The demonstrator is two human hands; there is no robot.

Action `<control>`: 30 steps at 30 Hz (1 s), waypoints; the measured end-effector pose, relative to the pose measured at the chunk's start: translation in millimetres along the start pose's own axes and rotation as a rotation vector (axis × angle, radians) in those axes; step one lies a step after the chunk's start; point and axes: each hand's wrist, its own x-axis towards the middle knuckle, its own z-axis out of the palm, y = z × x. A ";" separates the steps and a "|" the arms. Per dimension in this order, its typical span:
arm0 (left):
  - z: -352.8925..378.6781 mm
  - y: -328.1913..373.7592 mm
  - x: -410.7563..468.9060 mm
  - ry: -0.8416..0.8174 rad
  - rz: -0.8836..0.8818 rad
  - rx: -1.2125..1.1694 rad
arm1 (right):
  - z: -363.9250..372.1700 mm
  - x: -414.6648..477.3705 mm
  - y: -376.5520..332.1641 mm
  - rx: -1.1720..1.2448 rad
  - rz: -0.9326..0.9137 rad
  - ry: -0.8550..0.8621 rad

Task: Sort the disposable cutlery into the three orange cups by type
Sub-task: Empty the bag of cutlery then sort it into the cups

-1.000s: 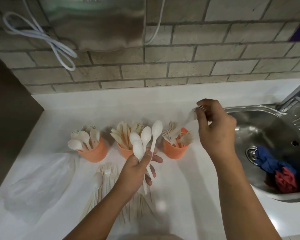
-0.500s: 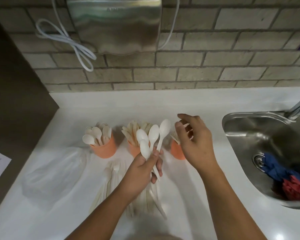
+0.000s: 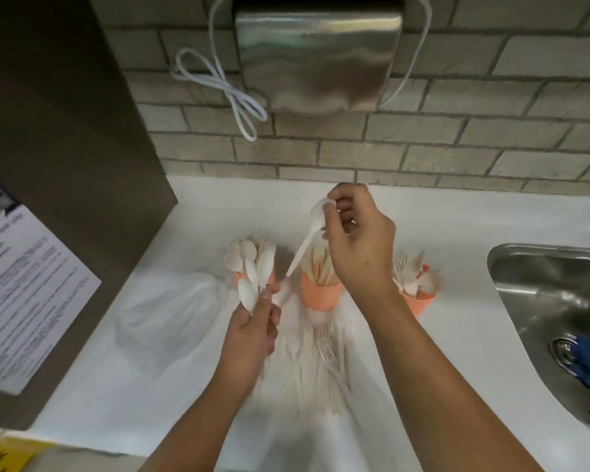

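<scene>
Three orange cups stand in a row on the white counter. The left cup (image 3: 238,276) holds white spoons and is mostly hidden behind my left hand. The middle cup (image 3: 321,294) holds wooden pieces, and the right cup (image 3: 419,301) holds forks. My left hand (image 3: 252,332) grips a bunch of white spoons (image 3: 251,281) in front of the left cup. Above the middle cup, my right hand (image 3: 358,240) pinches one white spoon (image 3: 309,236) by its bowl, handle slanting down to the left. A pile of loose white cutlery (image 3: 324,356) lies on the counter between my forearms.
A clear plastic bag (image 3: 171,315) lies left of the cups. A steel sink (image 3: 552,318) with a blue cloth (image 3: 583,362) is at the right. A metal dispenser (image 3: 317,56) hangs on the brick wall above. A dark panel with a printed sheet (image 3: 24,287) bounds the left.
My right hand has taken one spoon out of the bunch and lifted it above the middle cup. The left hand has moved left, in front of the left cup. The camera tilted.
</scene>
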 end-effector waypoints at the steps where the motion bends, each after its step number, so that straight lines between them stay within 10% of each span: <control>1: -7.0 1.4 0.4 0.027 -0.004 -0.020 | 11.4 0.5 -0.1 -0.009 -0.038 -0.024; 16: -57.7 12.7 6.5 0.048 0.031 -0.017 | 103.9 -23.8 59.0 -0.653 -0.317 -0.432; 20: -62.8 13.5 10.1 0.028 0.019 -0.026 | 95.0 -29.2 29.3 -0.247 -0.072 -0.240; 25: -64.6 15.8 16.1 -0.029 -0.003 -0.057 | 87.8 -31.3 5.3 0.027 0.252 -0.581; 30: -68.8 11.8 26.3 0.034 0.002 -0.070 | 84.4 -12.2 -7.2 0.040 0.092 -0.136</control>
